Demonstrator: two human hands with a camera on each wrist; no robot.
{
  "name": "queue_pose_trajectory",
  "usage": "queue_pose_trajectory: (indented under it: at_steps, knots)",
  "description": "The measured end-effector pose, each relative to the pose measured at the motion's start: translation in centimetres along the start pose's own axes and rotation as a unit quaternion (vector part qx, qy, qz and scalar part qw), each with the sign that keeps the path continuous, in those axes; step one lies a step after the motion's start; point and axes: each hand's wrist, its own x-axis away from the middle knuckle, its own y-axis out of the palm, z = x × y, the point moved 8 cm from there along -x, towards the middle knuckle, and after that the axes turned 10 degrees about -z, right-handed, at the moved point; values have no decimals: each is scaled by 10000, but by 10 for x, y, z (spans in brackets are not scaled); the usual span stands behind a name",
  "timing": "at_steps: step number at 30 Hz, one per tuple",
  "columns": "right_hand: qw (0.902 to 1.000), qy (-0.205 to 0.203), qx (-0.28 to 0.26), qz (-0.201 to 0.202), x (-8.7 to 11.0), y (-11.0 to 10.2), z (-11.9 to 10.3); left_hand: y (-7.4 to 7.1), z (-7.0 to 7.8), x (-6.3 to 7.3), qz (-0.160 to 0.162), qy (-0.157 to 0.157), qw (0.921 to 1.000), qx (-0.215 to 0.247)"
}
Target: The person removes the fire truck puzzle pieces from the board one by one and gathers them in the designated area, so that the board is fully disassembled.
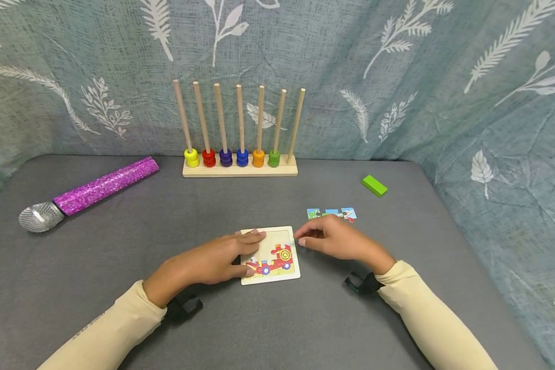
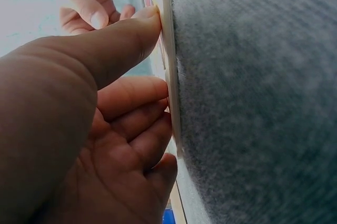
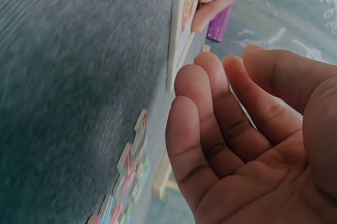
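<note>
A wooden puzzle board (image 1: 277,238) lies on the grey table, with several pieces of a red vehicle (image 1: 284,254) along its lower part and right side. The upper part of the board shows bare wood. My left hand (image 1: 215,259) rests on the board's left side, fingers stretched over it and the thumb touching near the lower left. Just beside the board's right edge is my right hand (image 1: 337,239), its fingers loosely bent; the right wrist view shows nothing held between them. Loose puzzle pieces (image 3: 129,169) lie on the table beyond the right hand, partly hidden by it in the head view.
A peg stand (image 1: 240,173) with coloured rings is at the table's back. A purple glitter microphone (image 1: 104,190) lies at the left, and a green block (image 1: 374,185) sits at the back right. A leaf-patterned curtain (image 1: 324,46) hangs behind the table.
</note>
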Motion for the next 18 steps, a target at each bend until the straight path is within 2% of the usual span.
queue_pose_trajectory:
  at_steps: [10,18]
  knots:
    - [9992,-132,-248,-273,-10,4,-7,-1,0,0,24,53,10000,-5]
    - [9987,-303,-243,-323,-19,9,-11,-1,-1,0,-17,88,10000,-34]
